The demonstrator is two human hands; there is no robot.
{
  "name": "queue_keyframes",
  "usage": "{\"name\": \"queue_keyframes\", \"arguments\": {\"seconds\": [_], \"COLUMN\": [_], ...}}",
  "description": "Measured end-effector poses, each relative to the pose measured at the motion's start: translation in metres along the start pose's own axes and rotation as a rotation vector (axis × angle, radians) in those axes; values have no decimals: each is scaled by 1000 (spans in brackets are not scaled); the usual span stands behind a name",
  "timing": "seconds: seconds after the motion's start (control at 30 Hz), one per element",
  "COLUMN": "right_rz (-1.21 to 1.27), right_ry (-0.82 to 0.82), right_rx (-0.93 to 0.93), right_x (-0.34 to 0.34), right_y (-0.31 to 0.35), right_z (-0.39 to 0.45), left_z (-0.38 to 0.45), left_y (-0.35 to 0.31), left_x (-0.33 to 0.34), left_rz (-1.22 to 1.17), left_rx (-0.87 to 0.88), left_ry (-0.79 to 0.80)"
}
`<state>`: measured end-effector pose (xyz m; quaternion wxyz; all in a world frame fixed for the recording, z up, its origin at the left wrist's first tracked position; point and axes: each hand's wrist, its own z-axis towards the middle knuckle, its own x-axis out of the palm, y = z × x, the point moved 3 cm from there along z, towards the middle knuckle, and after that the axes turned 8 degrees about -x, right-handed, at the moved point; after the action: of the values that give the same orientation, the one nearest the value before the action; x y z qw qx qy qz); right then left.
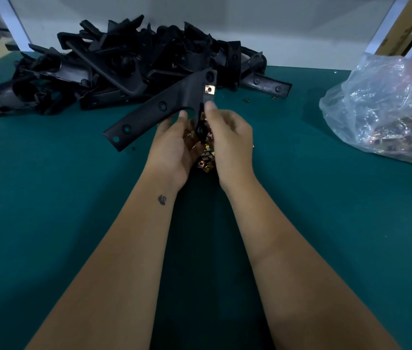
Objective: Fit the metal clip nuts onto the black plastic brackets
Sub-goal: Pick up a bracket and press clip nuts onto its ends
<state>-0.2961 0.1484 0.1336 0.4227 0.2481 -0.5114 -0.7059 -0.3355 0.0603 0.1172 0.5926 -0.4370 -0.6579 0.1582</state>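
Observation:
Above the table both hands hold one black plastic bracket point(159, 107), its long arm slanting down to the left. A brass-coloured clip nut point(209, 89) sits on the bracket's upper right end. My left hand point(174, 145) grips the bracket from below, thumb up on its edge. My right hand point(230, 137) pinches the bracket's short lower leg beside it. Under the hands lies a small heap of loose clip nuts point(206, 160) on the green mat, partly hidden.
A big pile of black brackets point(124, 64) fills the back of the green table point(48, 198). A clear plastic bag point(387, 109) of more clip nuts lies at the right. Two stray nuts point(246, 100) lie near the pile. A white wall stands behind.

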Motion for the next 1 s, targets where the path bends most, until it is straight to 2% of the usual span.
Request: {"name": "queue_keyframes", "arguments": {"seconds": [0.17,0.3,0.4,0.53,0.73,0.9,1.0], "right_rz": [-351,-455,-520,-492,-401,-351,-355], "right_ry": [-44,-71,-65,-97,-157,-210,-248], "right_rx": [-123,-188,-214,-236,-294,-183,-147], "right_x": [4,0,-3,-1,0,-11,-21], "right_y": [-3,-1,1,5,6,-2,-3], "right_z": [-1,0,3,1,-4,5,9], "left_z": [-3,-6,-5,-6,-4,-5,-11], "left_y": [-1,1,-1,-4,-8,-10,-12], "left_x": [1,4,3,1,-4,-7,-7], "left_rz": [14,24,1,-91,-145,-197,-85], "left_rx": [-24,-138,-83,29,70,168,288], "left_ry": [-41,49,45,-15,-3,-144,-210]}}
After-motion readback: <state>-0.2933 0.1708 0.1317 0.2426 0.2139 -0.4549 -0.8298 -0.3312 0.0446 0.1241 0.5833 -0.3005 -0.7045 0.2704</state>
